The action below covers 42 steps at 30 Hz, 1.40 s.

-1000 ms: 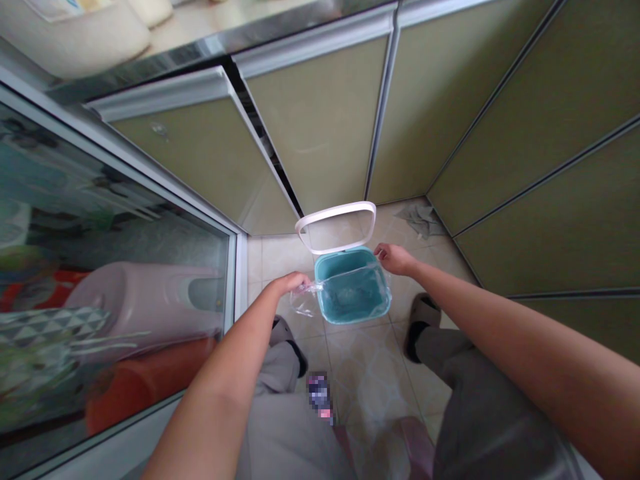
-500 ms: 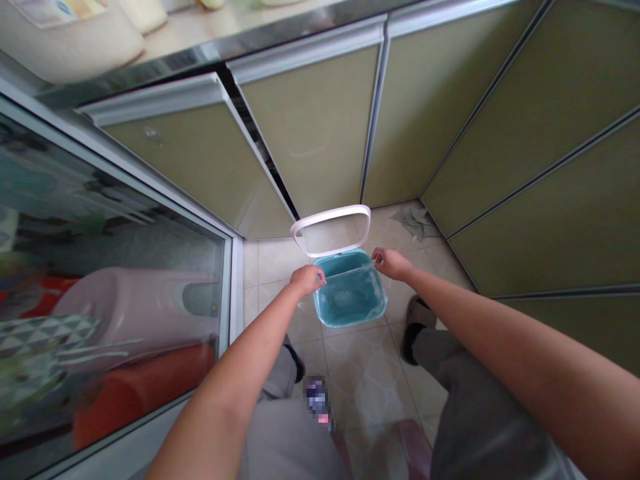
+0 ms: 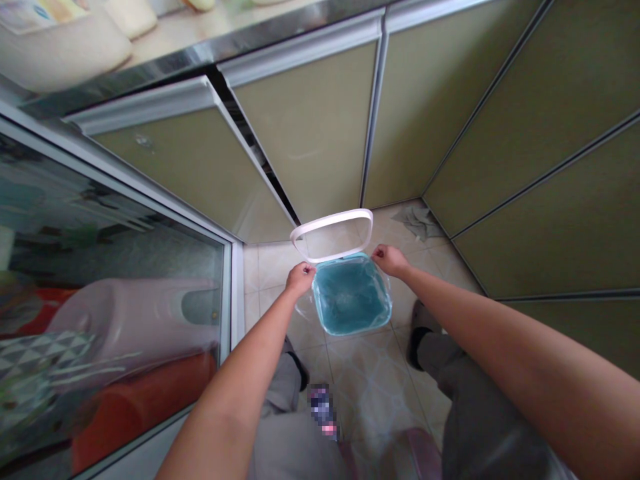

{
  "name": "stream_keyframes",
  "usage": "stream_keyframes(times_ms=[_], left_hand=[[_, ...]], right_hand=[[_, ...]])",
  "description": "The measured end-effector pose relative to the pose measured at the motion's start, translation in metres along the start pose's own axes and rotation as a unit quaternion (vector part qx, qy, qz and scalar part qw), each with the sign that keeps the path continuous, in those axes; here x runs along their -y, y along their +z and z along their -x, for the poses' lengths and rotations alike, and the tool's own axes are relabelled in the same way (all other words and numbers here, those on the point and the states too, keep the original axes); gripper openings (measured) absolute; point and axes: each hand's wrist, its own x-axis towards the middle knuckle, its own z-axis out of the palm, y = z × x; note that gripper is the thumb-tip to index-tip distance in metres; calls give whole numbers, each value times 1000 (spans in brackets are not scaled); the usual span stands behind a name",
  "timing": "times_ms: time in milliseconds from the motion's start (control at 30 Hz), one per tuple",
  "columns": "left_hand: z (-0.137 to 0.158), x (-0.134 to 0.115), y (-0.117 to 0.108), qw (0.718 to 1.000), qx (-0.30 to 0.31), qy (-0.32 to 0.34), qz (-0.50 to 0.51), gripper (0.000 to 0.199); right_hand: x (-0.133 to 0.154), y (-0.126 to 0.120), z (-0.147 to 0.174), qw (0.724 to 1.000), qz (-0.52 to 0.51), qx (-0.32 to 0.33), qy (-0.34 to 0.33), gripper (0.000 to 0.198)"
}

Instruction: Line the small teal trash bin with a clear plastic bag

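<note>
A blue-green trash bin point(image 3: 345, 300) stands on the tiled floor between my feet. Its white rim ring point(image 3: 357, 215) is tilted up at the back edge. A clear plastic bag point(image 3: 385, 283) lines the bin and folds over its rim, with some film hanging outside on the left and right. My left hand point(image 3: 300, 277) is closed at the bin's back left corner, pinching the bag's edge. At the back right corner my right hand point(image 3: 390, 259) is closed on the bag's edge as well.
Olive cabinet doors point(image 3: 310, 127) rise behind the bin, one standing slightly ajar on the left. A grey cloth point(image 3: 421, 221) lies on the floor near the corner. On the left is a glass sliding door point(image 3: 233, 287). Bottles stand on the counter point(image 3: 165, 43).
My left hand has moved left and outward to the bin's edge, drawing the bag's back edge from across the opening to the rim. My right hand stays near its corner.
</note>
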Motion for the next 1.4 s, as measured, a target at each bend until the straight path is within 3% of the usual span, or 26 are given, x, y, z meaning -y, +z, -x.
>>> stream_keyframes(times_ms=[333,700,800,900,1033,1133,1267,1400], left_hand=[[-17,-2,5,999,-13,-47,-16,26],[-37,20,28,984,-25,-128,120,18],[-35,27,24,981,-34,-147,125,18],[-32,27,10,976,-67,-152,142,14],[-29,7,-21,957,-98,-158,223,25],[-21,-18,-46,916,-72,-162,359,33],[2,-40,-64,896,-36,-150,416,35],[26,-39,-64,901,-17,-157,403,33]], right_hand=[[3,17,-21,997,-41,-20,60,22],[-12,30,-25,988,-91,-1,124,22],[-19,26,-22,987,-64,-2,148,23],[-20,14,-21,985,-56,-45,156,31],[-4,-12,-27,980,-133,-113,101,36],[18,-36,-28,969,-202,-140,14,38],[39,-57,-12,957,-257,-109,-83,33],[36,-63,10,967,-215,-82,-112,25]])
